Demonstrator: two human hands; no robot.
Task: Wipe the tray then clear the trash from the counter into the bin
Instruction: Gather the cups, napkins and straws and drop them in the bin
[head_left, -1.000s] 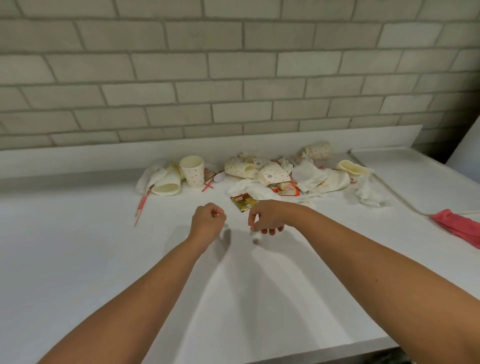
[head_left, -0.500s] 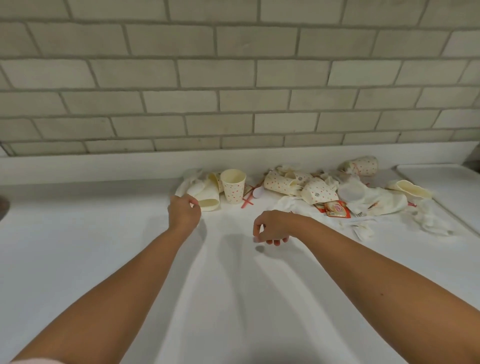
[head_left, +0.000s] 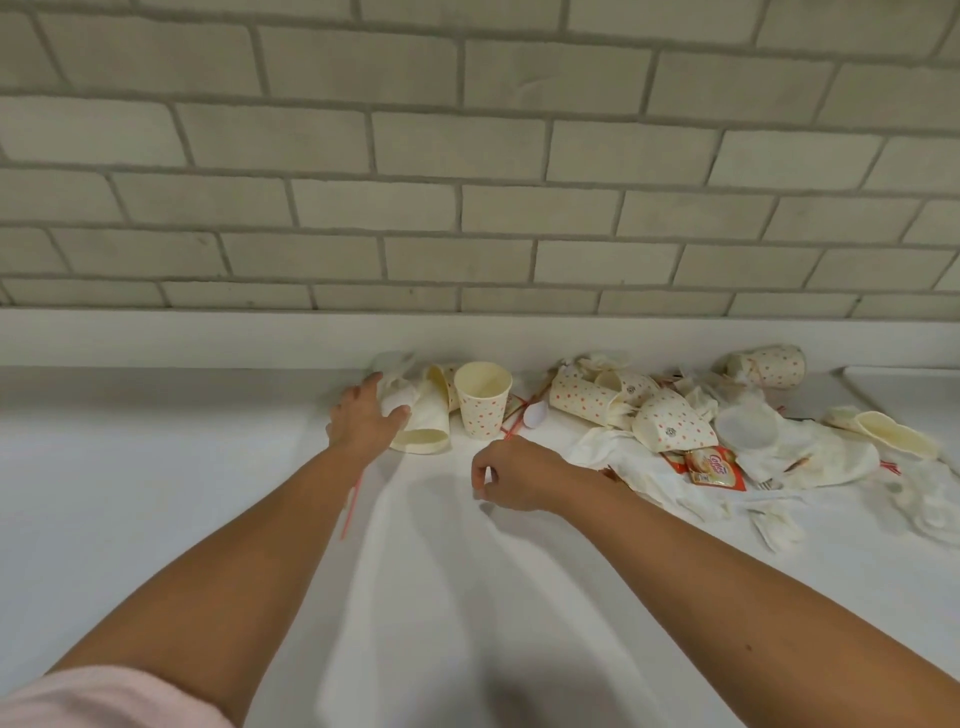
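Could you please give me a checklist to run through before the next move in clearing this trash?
1. Left hand gripping the crumpled white napkin beside the squashed cream paper cup: touching it, grip cannot tell.
2. Right hand free: fingers curled, cannot tell.
3. Upright red-dotted paper cup clear of the left hand: ok.
4. Thin red straw collected: not ok, it lies on the white counter under the left forearm.
5. Bin in view: not ok.

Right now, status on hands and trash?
Left hand grips crumpled napkin beside flattened cup. Right hand curled, contents unclear. Upright cup stands close by.
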